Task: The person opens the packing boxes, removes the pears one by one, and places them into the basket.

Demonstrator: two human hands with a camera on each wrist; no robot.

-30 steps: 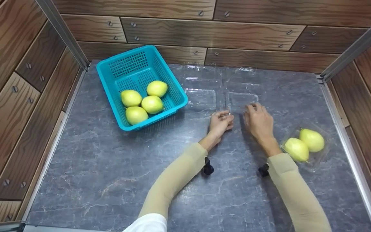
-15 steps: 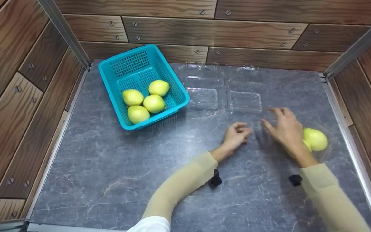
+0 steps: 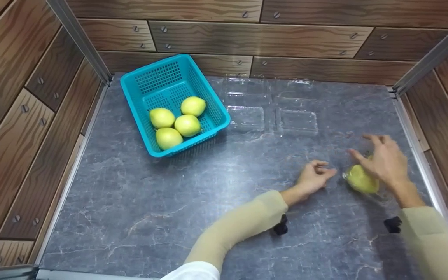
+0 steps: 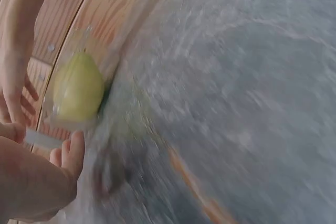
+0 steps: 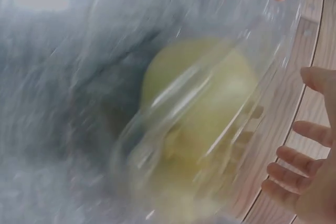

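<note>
A clear plastic clamshell box (image 3: 381, 199) sits at the right of the table with yellow-green pears inside; one pear (image 3: 361, 179) shows and the rest is behind my right hand. That right hand (image 3: 389, 163) hovers over the box with spread fingers. In the right wrist view its fingers (image 5: 286, 174) stand beside the clear plastic, apparently apart from it. My left hand (image 3: 312, 178) is just left of the box, fingers loosely bent and holding nothing visible. The left wrist view shows the boxed pear (image 4: 79, 88) beyond the left hand (image 4: 39, 182), blurred.
A teal plastic basket (image 3: 224, 121) with several pears (image 3: 187, 125) stands at the back left. Two clear clamshell boxes, a left one (image 3: 246, 118) and a right one (image 3: 297, 121), lie open by the back wall. A metal-edged wooden side wall (image 3: 422, 151) borders the right.
Both hands have left the front of the transparent boxes at the back and moved right and nearer, to the box with pears. The right hand has spread its fingers over it.
</note>
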